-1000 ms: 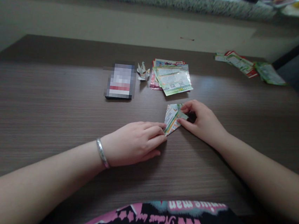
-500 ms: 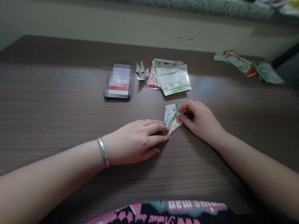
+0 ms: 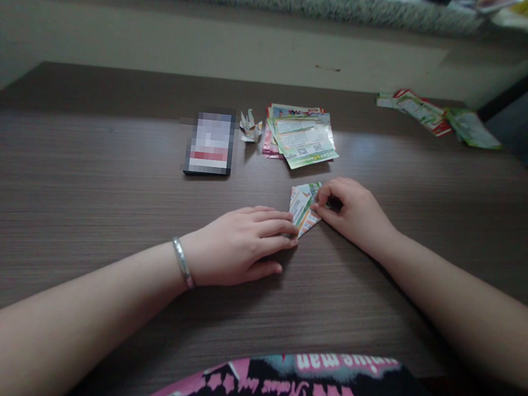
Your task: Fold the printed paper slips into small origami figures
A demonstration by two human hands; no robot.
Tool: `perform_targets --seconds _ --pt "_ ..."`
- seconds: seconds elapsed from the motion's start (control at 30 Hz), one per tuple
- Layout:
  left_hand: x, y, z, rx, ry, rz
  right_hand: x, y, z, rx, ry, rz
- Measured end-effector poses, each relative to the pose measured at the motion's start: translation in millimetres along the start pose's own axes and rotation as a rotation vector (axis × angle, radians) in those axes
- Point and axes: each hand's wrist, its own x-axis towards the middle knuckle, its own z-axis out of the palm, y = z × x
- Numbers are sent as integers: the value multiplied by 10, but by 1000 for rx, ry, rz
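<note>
A small folded piece of printed paper (image 3: 303, 205), white with green and orange, lies on the dark wooden table (image 3: 82, 193). My left hand (image 3: 241, 245), with a silver bangle at the wrist, rests flat with its fingertips pressing the paper's near corner. My right hand (image 3: 353, 213) pinches the paper's right edge between thumb and fingers. Both hands touch the same paper from opposite sides.
Behind the paper lies a stack of printed leaflets (image 3: 303, 138), a small folded paper figure (image 3: 251, 126) and a dark phone (image 3: 210, 143). More leaflets (image 3: 433, 113) lie at the far right. A pale wall runs behind the table.
The folded paper has shrunk slightly as my right hand closed its edge inward. My left hand slid a little up and stayed pressed on the near corner.
</note>
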Motion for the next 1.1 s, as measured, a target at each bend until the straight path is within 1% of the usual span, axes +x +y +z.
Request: perform_targets --seconds 0.13,0.23,0.3,0.37,0.47,0.67,0.83,0.97,1.1 --pt "-6 16 15 -12 -7 -12 -16 14 -27 -14 51 -78" --pt "-13 26 10 -8 -21 -27 -51 3 -69 -87 39 -221" --pt "-20 29 8 2 -24 -44 -81 -14 -95 -112 12 -338" --pt "-27 26 10 15 -20 -62 -108 -33 -110 -126 -43 -440" --pt "-29 19 13 28 -10 -70 -131 -62 -113 -165 -92 -520" --pt "-5 16 -6 41 1 -77 -141 -119 -114 -223 -142 -525" --pt "5 13 -11 58 6 -79 -156 -187 -135 -262 -137 -534" --pt "13 24 -14 63 18 -76 -164 -241 -147 -336 -161 -512" --pt "14 32 -20 45 7 -85 -167 -268 -159 -366 -180 -474"
